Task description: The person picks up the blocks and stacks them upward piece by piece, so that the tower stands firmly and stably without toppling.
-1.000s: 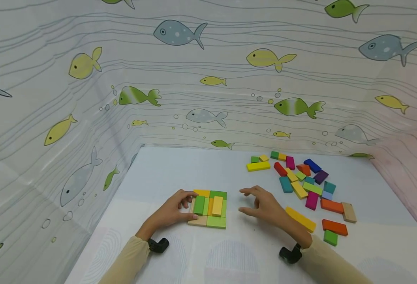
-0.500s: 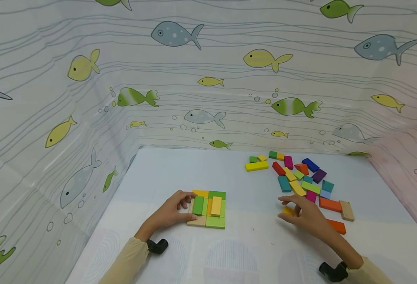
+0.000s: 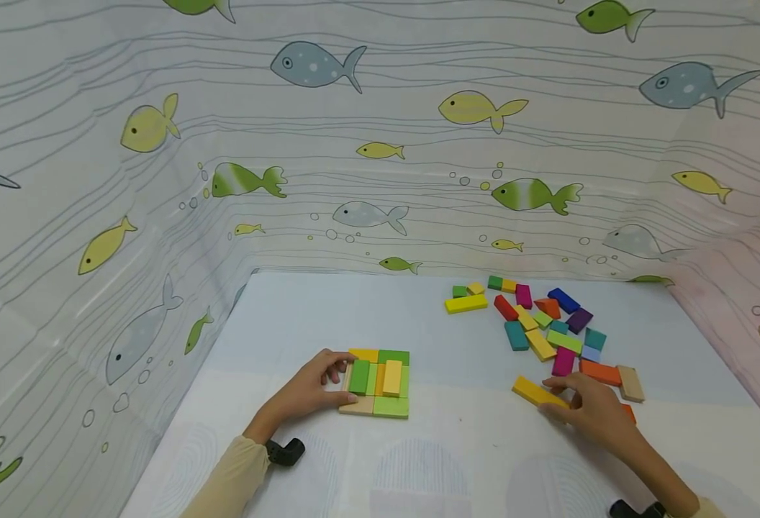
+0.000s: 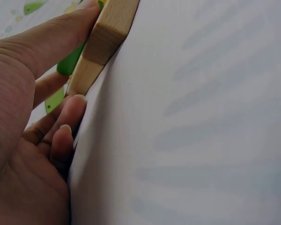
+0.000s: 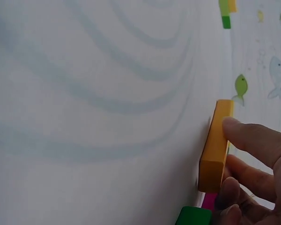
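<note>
A flat square of green, yellow and plain wooden blocks point(image 3: 389, 408) lies left of the table's middle. On top of it rest a green block point(image 3: 359, 378) and a light yellow block point(image 3: 392, 378). My left hand point(image 3: 309, 388) holds the square's left side, thumb at the near corner and forefinger at the far one. The left wrist view shows the thumb over a bare wooden block point(image 4: 107, 33). At the right, my right hand point(image 3: 596, 411) pinches a long yellow block point(image 3: 529, 391); in the right wrist view the thumb presses the yellow block's point(image 5: 212, 154) side.
Several loose coloured blocks lie at the back right, among them a teal block point(image 3: 516, 336), a magenta block point(image 3: 563, 362) and an orange block point(image 3: 600, 372). A green block point(image 5: 194, 216) shows near my right fingers. A fish-printed sheet point(image 3: 315, 252) rises behind the table.
My right hand has moved right from beside the block square to the long yellow block and now pinches it. My left hand stays at the square.
</note>
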Demonstrator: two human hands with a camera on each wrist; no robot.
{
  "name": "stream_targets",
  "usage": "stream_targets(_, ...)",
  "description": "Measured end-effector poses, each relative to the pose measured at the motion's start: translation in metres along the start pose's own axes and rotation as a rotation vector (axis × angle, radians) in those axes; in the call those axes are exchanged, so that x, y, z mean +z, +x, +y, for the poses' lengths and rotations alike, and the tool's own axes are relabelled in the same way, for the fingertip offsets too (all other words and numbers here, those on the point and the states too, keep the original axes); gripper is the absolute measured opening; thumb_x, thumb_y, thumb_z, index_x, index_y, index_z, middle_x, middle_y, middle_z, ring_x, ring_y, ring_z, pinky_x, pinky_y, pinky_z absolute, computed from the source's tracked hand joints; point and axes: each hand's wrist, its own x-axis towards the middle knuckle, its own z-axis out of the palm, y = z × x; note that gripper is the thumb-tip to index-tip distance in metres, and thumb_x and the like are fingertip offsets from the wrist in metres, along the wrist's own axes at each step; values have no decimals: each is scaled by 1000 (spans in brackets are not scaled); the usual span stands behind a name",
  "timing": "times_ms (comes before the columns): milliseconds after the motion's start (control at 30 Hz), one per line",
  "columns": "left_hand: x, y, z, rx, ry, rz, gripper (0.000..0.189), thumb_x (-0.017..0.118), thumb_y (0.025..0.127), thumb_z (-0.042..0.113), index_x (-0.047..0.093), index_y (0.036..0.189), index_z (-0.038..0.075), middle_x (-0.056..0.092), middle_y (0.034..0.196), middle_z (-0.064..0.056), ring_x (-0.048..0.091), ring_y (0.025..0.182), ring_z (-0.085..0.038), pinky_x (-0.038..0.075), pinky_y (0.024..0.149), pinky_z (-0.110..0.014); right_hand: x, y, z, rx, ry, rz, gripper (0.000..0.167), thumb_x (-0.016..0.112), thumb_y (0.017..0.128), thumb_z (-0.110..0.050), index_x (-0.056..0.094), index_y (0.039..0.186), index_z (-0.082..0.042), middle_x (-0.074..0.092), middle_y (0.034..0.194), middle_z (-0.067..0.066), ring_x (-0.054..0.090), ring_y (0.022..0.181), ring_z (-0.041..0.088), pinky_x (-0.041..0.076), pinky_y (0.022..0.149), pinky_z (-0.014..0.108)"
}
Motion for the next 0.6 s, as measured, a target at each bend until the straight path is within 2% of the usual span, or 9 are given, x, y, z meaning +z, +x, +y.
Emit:
stream_targets(167,1,0,-2,0,3,-4,68,83,86,46,55,143,21,53,115,3,51,93,-15,42,80,-29,-2,-2,-1,5,-55,-31,46,91,79,-27,76,115,-3,58,84,1,49,69,18,46,56,24)
stream_targets(300,1,1,-2,0,5,-10,68,83,86,47,55,142,21,53,115,3,51,93,-15,42,80,-29,-3,-4,-2,-14,-86,-21,42,91,79,-23,76,113,-2,56,84,2,49,68,17,46,56,23)
stream_targets(600,-1,-1,-1,16,0,2,67,84,86,44,55,141,20,53,114,1,50,92,-14,43,79,-30,-2,-2,-11,-39,-44,32,44,91,79,-27,76,115,-7,54,76,-1,46,65,18,42,52,24)
